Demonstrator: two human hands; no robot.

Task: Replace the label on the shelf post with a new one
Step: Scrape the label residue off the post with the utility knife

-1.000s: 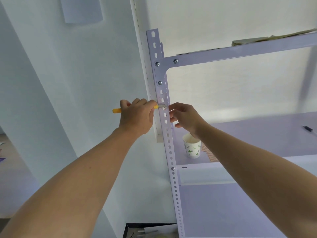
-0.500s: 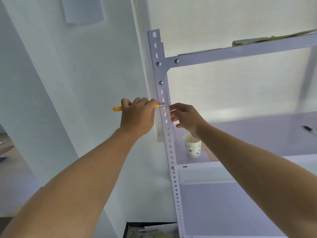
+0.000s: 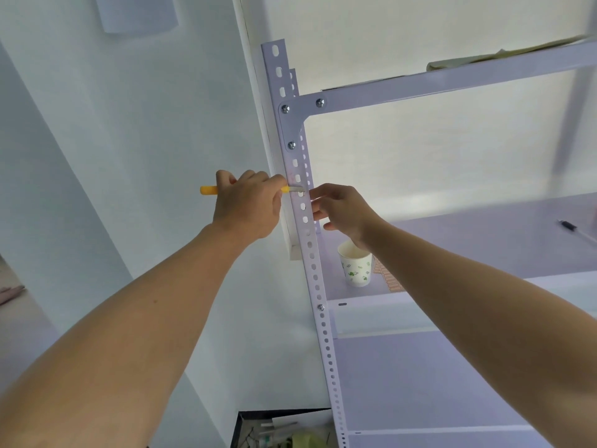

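A white perforated shelf post (image 3: 312, 263) runs up the middle of the head view. My left hand (image 3: 248, 206) is closed around a yellow-handled scraper (image 3: 208, 190), whose metal blade lies flat across the post's front face at about hand height. A faint pinkish trace of label (image 3: 292, 179) shows on the post just above the blade. My right hand (image 3: 340, 208) rests against the post's right edge beside the blade tip, fingers curled; I cannot tell whether it pinches anything.
A paper cup with green print (image 3: 355, 266) stands on the shelf board (image 3: 468, 240) behind the post. A pen (image 3: 571, 228) lies at the far right. The upper shelf beam (image 3: 452, 82) crosses above. An open dark box of small items (image 3: 277, 430) sits below.
Both hands stay at the same spot on the post; the view has shifted only slightly. The scraper blade remains pressed on the post's face.
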